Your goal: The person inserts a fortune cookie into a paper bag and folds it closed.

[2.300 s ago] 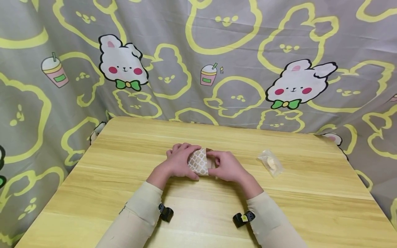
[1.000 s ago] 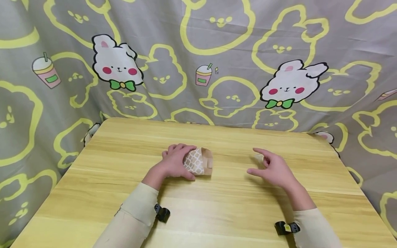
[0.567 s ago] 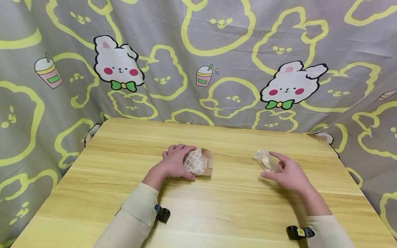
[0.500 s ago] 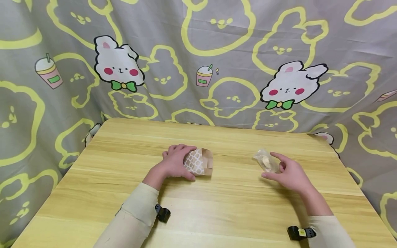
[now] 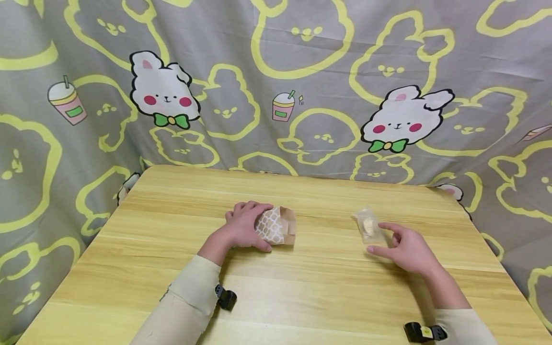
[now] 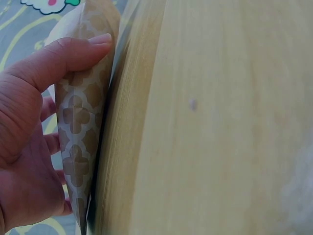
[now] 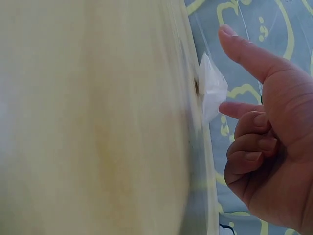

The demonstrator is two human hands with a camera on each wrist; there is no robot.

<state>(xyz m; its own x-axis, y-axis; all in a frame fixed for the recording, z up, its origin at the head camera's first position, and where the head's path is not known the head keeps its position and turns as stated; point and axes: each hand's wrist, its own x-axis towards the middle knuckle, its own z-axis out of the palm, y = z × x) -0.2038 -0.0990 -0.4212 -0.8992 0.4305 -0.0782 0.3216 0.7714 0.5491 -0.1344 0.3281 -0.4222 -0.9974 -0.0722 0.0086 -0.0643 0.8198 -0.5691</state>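
- Still gripping the patterned paper bag (image 5: 269, 226) with the left hand (image 5: 242, 227), thumb on the near side and fingers round the far side, open end facing right.
- Moved the right hand (image 5: 411, 251) off that open end a couple of seconds ago and over to the clear pouch (image 5: 372, 237), flat on the counter (image 5: 302, 302) and well apart from the bag.
- Drawn back a touch in the last half second, thumb now clear of the pouch, index fingertip at its right edge (touching, going by the right wrist view).
- So holding nothing with the right hand: index and thumb straight, other three fingers curled on air.
- Also worth spotting: a slight turn of the pouch. Can't identify the pale lump (image 5: 368, 225) inside.
- Probably just a nudge rather than a pick-up so far, with bag steadied and pouch still separate.
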